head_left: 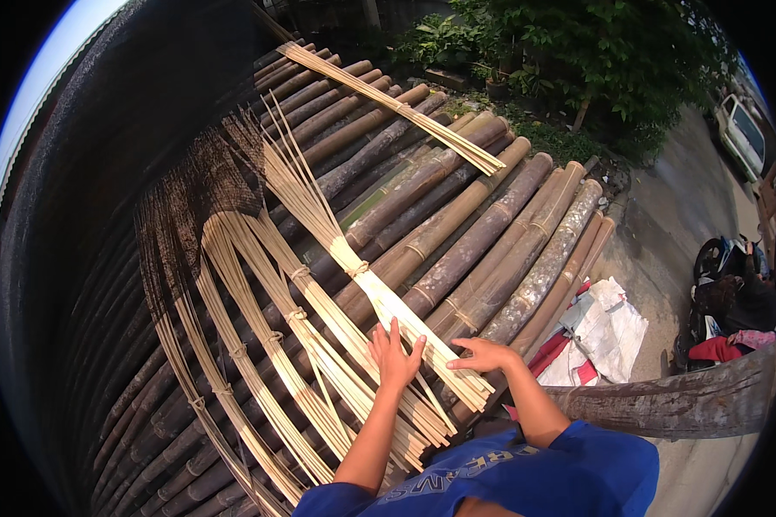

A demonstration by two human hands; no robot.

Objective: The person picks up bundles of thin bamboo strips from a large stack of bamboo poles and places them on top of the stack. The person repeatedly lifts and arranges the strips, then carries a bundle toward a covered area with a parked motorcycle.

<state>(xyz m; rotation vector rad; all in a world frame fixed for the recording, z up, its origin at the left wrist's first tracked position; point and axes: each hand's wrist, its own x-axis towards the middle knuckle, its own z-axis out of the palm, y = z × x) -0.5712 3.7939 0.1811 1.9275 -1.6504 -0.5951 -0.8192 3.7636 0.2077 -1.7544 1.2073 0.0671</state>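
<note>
A tied bundle of pale split-bamboo strips [395, 303] slants toward me, fanned out at its far end and bound once near its middle. On its left edge, close to the near end, my left hand [395, 360] rests with its fingers spread. My right hand [483, 354] is at the opposite edge, thumb and forefinger apart and touching the strips. Neither hand is closed around the bundle. Several similar bundles, among them a neighbouring strip bundle [323, 302], lie side by side to the left, their far ends in shade. A knotted tie [357, 270] circles the nearest bundle.
Thick bamboo poles [496, 222] form the uneven bed beneath the bundles. Another strip bundle [397, 107] lies across them at the back. White sacking [608, 332] is on the ground at right, near a large curved bamboo piece [672, 398]. A dark cover [86, 198] hangs at left.
</note>
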